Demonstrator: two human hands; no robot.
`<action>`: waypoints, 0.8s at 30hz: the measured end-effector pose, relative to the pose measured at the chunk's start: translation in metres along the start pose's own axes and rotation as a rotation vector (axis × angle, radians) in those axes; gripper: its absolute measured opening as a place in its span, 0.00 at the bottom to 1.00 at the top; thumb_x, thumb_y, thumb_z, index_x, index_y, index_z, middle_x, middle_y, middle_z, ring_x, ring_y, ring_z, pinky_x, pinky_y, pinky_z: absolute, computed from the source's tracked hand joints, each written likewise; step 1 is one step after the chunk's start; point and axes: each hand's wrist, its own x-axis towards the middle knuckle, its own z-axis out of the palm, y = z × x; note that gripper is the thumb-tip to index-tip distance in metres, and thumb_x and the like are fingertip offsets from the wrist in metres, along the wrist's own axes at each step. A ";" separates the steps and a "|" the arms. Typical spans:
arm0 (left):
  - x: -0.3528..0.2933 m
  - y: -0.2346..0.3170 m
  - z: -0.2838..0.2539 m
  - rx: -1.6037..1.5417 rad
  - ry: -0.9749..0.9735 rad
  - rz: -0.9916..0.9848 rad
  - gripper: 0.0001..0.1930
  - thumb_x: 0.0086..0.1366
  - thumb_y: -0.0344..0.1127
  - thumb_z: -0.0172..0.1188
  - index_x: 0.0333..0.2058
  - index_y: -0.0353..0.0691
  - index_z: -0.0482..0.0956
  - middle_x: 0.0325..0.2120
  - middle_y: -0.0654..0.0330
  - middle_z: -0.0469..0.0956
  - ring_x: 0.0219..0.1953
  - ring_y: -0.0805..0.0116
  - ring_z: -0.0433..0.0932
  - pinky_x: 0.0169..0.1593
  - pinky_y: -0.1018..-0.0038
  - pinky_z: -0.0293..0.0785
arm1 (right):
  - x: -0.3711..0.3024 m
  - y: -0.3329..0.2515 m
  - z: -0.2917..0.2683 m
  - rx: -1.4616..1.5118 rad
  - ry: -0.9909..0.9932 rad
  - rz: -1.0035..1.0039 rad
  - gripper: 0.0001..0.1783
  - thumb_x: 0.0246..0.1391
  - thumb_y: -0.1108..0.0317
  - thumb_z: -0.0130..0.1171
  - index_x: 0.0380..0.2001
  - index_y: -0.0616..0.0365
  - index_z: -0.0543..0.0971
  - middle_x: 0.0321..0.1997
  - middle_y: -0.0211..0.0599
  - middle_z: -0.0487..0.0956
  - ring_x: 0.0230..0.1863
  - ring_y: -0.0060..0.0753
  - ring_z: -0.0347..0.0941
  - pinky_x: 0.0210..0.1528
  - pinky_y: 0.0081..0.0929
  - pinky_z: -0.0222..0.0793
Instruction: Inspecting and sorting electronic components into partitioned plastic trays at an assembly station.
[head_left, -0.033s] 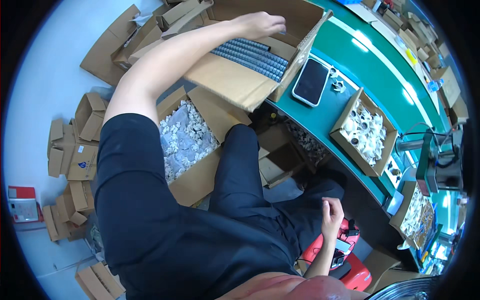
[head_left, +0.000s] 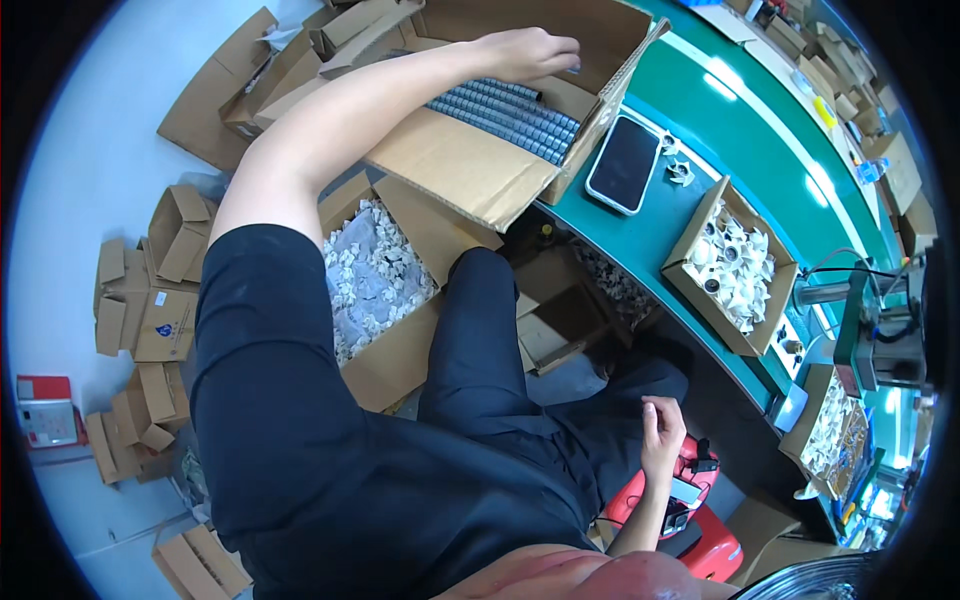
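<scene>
My left hand (head_left: 536, 53) hangs over an open cardboard box (head_left: 455, 165) at the top. Its fingers are curled in a pinch, with a small pale edge at the tips that is too small to name. Below it in the box lie rows of dark grey ring-shaped pieces (head_left: 505, 115), stacked side by side like rods. Low on the right, my right hand (head_left: 662, 435) rests by my thigh, its fingers loosely curled and no held thing visible. A red object with cables (head_left: 715, 545) is beside that wrist.
A phone (head_left: 624, 163) and two small metallic star-shaped parts (head_left: 681, 173) lie on the green bench (head_left: 710, 105). An open box of white parts (head_left: 675, 262) stands there, near a machine (head_left: 885, 330). Another carton (head_left: 395, 370) of small white pieces is by my leg. Stacked cartons (head_left: 165, 325) line the left wall.
My left hand has shifted slightly to the right over the box. My right hand stays where it was.
</scene>
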 end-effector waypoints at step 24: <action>-0.104 0.252 -0.055 -1.642 0.110 0.135 0.20 0.79 0.49 0.45 0.44 0.34 0.71 0.21 0.64 0.68 0.16 0.79 0.67 0.15 0.81 0.65 | 0.029 -0.003 0.044 0.059 -0.254 -0.072 0.09 0.64 0.68 0.62 0.40 0.63 0.84 0.38 0.44 0.81 0.40 0.45 0.80 0.43 0.35 0.76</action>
